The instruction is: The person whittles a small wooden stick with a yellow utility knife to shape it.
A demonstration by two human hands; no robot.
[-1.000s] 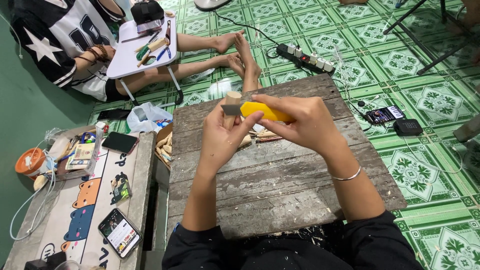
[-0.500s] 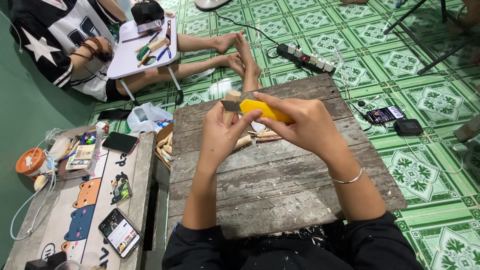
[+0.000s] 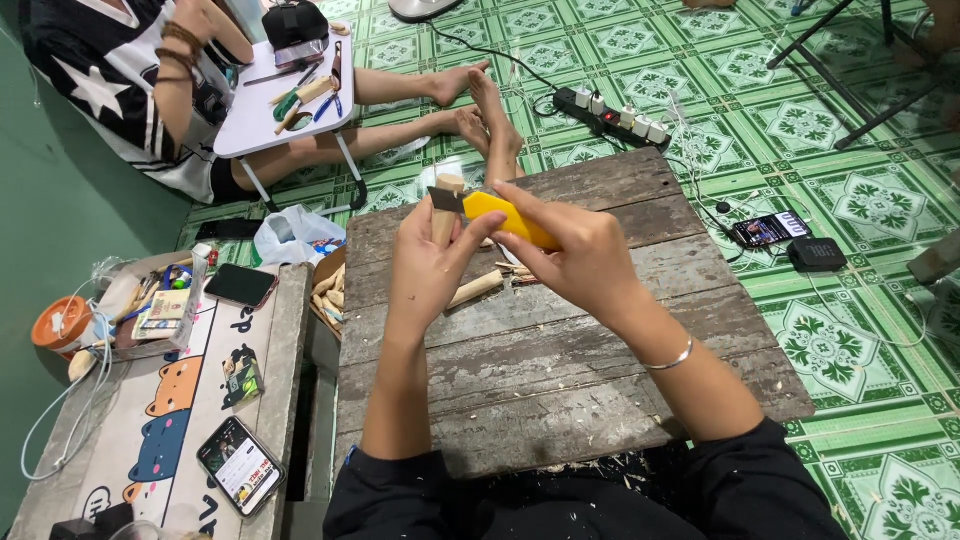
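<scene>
Yellow plastic is showing between the fingers of the right hand (image 3: 575, 255), which is closing around the handle of a utility knife (image 3: 500, 217) and pointing its short grey blade toward the left. The blade tip is meeting the top of a small wooden stick (image 3: 446, 205) that the left hand (image 3: 425, 275) is gripping upright, fingers wrapped around its lower part and thumb stretching across toward the knife. Both hands are hovering just above a rough grey wooden board (image 3: 560, 370) that is serving as a low table, and a silver bangle (image 3: 668, 359) is sitting on the right wrist. Under the hands another wooden stick (image 3: 476, 289) is lying on the board among pale shavings, and more shavings are gathering at the near edge by the dark sleeves. To the left, a bench with a cartoon animal mat (image 3: 165, 420) is carrying two phones (image 3: 238, 466), a roll of orange tape (image 3: 62, 322) and small clutter, with a cardboard box of wood pieces (image 3: 328, 290) standing between bench and board. Across the green patterned floor tiles (image 3: 850, 330) another person is sitting with bare legs stretched out beneath a small white folding table (image 3: 270, 105). A power strip (image 3: 612, 112), a third phone (image 3: 768, 229) and a small black speaker (image 3: 816, 254) are lying on the tiles to the right
</scene>
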